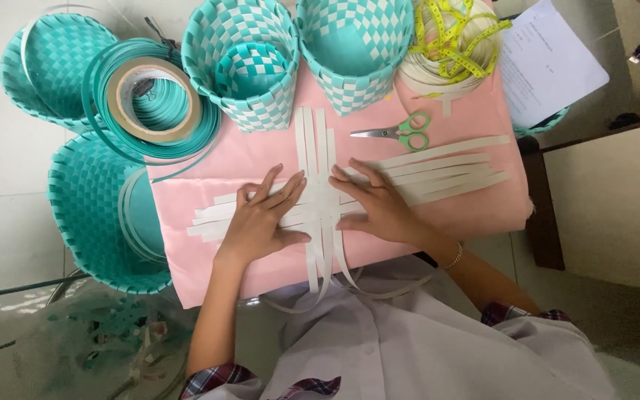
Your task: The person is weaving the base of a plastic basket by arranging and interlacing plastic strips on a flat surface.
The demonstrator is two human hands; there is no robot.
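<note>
Two flat hands press a cross of smooth cream weaving strips [318, 207] onto pink cloth [475, 126]: left hand [261, 218] and right hand [375, 206] lie open, fingers spread, gripping nothing. Beyond the right fingertips lie green-handled scissors [398, 133]; farther off stand checkered teal-and-white woven baskets [246, 67].

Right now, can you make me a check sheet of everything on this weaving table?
Surface: pink cloth over the table.
Job's things: white strips crossed in a woven patch.
Clutter: green scissors, yellow tape measure, teal strip coil, checked baskets, teal baskets, paper sheet.
Fingers: left hand and right hand press flat on the strips.
Cables: nothing seen.
Surroundings: pale tiled floor.
</note>
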